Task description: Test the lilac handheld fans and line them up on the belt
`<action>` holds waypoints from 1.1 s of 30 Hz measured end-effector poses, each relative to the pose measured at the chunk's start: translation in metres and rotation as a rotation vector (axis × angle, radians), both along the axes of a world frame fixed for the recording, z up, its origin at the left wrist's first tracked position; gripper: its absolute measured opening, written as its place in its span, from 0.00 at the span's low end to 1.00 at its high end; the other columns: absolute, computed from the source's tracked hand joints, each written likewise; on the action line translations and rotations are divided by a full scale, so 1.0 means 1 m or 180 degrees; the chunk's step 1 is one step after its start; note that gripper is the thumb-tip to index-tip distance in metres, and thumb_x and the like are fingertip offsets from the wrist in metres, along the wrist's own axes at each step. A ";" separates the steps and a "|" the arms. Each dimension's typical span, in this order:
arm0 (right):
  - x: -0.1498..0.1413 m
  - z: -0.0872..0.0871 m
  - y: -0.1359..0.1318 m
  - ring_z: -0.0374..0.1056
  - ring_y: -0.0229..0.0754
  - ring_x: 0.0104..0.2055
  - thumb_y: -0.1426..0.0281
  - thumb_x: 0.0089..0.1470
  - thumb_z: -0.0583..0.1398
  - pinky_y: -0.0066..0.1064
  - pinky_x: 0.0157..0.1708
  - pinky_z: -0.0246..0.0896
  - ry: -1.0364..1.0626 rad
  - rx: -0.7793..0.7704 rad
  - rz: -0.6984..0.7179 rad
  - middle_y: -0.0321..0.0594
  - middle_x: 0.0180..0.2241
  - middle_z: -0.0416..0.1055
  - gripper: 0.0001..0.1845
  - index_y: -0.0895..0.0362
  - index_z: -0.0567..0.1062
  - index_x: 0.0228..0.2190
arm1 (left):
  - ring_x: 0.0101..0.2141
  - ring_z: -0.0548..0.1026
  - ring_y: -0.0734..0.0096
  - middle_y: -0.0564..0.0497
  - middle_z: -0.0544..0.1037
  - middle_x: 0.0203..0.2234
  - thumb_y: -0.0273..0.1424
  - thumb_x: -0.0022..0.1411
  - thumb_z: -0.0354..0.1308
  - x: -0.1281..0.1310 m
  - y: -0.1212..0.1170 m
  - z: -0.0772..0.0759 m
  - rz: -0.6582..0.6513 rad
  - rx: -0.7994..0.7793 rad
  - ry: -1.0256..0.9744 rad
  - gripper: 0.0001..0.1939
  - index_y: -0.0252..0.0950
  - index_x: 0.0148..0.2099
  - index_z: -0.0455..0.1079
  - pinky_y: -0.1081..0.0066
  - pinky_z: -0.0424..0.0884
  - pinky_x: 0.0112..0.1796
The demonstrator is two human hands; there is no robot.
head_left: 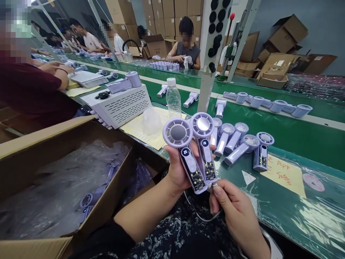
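Note:
Two lilac handheld fans sit side by side in my left hand [176,169], its fingers wrapped round their handles. The left fan [192,165] has a dark grey round centre; the right fan [207,158] has a shiny one. Each handle shows a lit round display and a bare circuit board through its front. My right hand [233,201] pinches a white cable plug [215,185] at the bottom end of the right fan. From there a white cable [206,219] loops down over my lap. Several more lilac fans [237,138] lie on the bench just beyond my hands.
An open cardboard box [107,212] with plastic bags and fans stands at my left. Behind it are a white vented metal box [121,104] and a clear bottle [173,97]. A green conveyor [296,133] carries fans past a metal post [207,72]. Co-workers sit further along the line.

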State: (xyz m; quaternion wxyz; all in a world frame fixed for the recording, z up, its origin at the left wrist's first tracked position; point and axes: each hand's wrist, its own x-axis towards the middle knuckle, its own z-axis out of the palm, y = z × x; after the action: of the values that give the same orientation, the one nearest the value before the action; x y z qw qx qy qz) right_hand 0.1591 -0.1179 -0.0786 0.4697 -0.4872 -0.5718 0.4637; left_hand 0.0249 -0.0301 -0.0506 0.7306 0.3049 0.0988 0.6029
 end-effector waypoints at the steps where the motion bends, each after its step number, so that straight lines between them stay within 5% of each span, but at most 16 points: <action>1: 0.001 0.001 -0.001 0.66 0.38 0.22 0.54 0.69 0.56 0.29 0.26 0.58 -0.0025 0.0015 0.0007 0.32 0.18 0.70 0.23 0.54 0.73 0.27 | 0.32 0.80 0.62 0.46 0.83 0.34 0.67 0.45 0.65 0.000 0.000 -0.001 -0.0007 -0.0035 -0.0007 0.35 0.37 0.26 0.72 0.65 0.78 0.34; 10: -0.001 -0.002 -0.001 0.68 0.38 0.25 0.54 0.69 0.56 0.30 0.29 0.59 -0.0045 -0.0019 0.0070 0.35 0.21 0.73 0.25 0.54 0.73 0.24 | 0.39 0.81 0.59 0.46 0.82 0.44 0.65 0.44 0.67 -0.002 -0.001 0.003 -0.0104 -0.0181 -0.0156 0.34 0.36 0.25 0.72 0.66 0.79 0.36; 24: -0.021 -0.007 -0.001 0.61 0.35 0.16 0.49 0.66 0.58 0.26 0.18 0.55 0.0990 -0.0273 -0.0501 0.28 0.14 0.61 0.27 0.53 0.65 0.23 | 0.38 0.80 0.59 0.44 0.81 0.36 0.68 0.46 0.63 0.014 -0.012 -0.007 0.0457 0.0188 0.0039 0.36 0.35 0.27 0.72 0.66 0.78 0.37; 31: 0.010 0.011 -0.001 0.71 0.46 0.39 0.57 0.69 0.55 0.36 0.39 0.69 -0.0125 0.0517 0.0026 0.43 0.36 0.74 0.20 0.53 0.72 0.27 | 0.37 0.81 0.53 0.45 0.83 0.38 0.68 0.47 0.63 0.008 -0.003 -0.006 0.0553 -0.0039 0.0099 0.35 0.38 0.31 0.70 0.58 0.78 0.38; 33: 0.027 0.019 0.005 0.71 0.53 0.49 0.58 0.68 0.56 0.43 0.47 0.70 -0.0510 0.0680 -0.0207 0.47 0.46 0.75 0.20 0.52 0.73 0.26 | 0.43 0.81 0.50 0.45 0.83 0.40 0.62 0.51 0.65 0.000 0.001 -0.003 0.0733 -0.0176 0.0142 0.30 0.39 0.33 0.72 0.55 0.78 0.43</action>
State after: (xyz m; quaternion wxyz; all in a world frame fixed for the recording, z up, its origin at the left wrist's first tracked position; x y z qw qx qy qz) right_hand 0.1865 -0.1126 -0.0599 0.4865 -0.4881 -0.6376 0.3444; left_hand 0.0249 -0.0293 -0.0532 0.6623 0.2846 0.1659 0.6730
